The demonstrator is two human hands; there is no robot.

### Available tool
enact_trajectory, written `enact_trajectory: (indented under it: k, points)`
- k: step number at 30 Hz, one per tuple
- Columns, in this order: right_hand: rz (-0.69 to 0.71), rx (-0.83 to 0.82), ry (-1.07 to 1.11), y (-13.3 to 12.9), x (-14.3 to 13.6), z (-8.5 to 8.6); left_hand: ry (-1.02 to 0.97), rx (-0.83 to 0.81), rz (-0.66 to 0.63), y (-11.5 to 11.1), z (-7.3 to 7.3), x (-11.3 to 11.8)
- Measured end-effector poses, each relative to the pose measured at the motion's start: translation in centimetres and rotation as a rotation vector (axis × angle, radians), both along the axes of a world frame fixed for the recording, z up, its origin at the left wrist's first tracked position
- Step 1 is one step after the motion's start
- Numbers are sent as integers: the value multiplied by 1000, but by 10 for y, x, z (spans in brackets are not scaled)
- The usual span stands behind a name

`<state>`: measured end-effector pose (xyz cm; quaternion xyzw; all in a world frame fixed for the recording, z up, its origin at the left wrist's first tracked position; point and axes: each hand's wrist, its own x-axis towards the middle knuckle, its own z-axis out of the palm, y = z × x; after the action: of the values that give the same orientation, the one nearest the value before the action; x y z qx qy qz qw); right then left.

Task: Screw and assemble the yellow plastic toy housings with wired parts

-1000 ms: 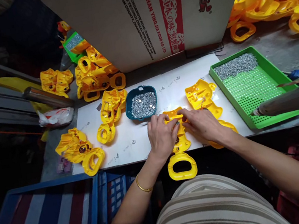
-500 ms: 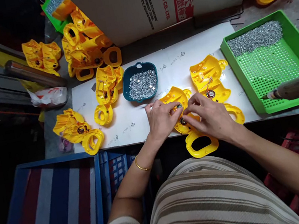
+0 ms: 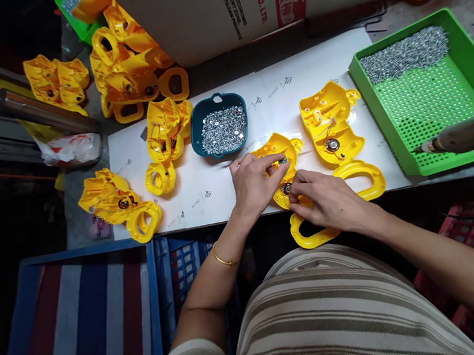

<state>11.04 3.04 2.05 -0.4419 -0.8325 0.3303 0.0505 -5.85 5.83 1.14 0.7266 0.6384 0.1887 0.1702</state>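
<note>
My left hand [image 3: 253,185] pinches a small green circuit board [image 3: 282,161] between thumb and forefinger, over an open yellow plastic shell [image 3: 276,143]. Inside the shell's lower half sits a round black speaker [image 3: 286,189]. Beside the speaker, my right hand [image 3: 327,199] has thumb and fingers pressed together; what they grip, if anything, is hidden. Below it a yellow ring-shaped part [image 3: 316,240] juts past the table's front edge, partly covered by that hand. To the right lies a second yellow shell [image 3: 328,101] with a speaker and thin wires.
A dark teal basket [image 3: 198,142] of small metal pieces stands behind my left hand. On the right is a green tray [image 3: 473,153] of screws, with a screwdriver-like tool [image 3: 472,133] over it. More yellow shells [image 3: 106,191] lie left; a large carton [image 3: 199,13] stands behind.
My right hand has moved down and a little left, its fingers now closed beside the speaker. My left hand keeps its pinch on the circuit board. The view has shifted slightly.
</note>
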Motion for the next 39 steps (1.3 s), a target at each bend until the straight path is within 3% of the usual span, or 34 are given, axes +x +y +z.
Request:
enact_trajectory:
  k: [10, 17, 23, 27, 29, 39]
  points:
    - [-16, 60, -124, -6, -6, 3, -25, -23, 54, -1, 1, 1]
    - [-66, 4, -34, -4, -5, 2, -58, -4, -19, -2, -2, -4]
    - [-49, 83, -34, 2, 11, 5, 24, 121, -1, -6, -13, -8]
    - [-128, 263, -24, 14, 16, 7, 78, 136, 12, -5, -15, -7]
    - [-104, 308, -32, 22, 14, 6, 120, 143, 14, -4, -15, -6]
    - [-92, 227, -75, 34, 5, 0, 236, 145, 4, -1, -16, -5]
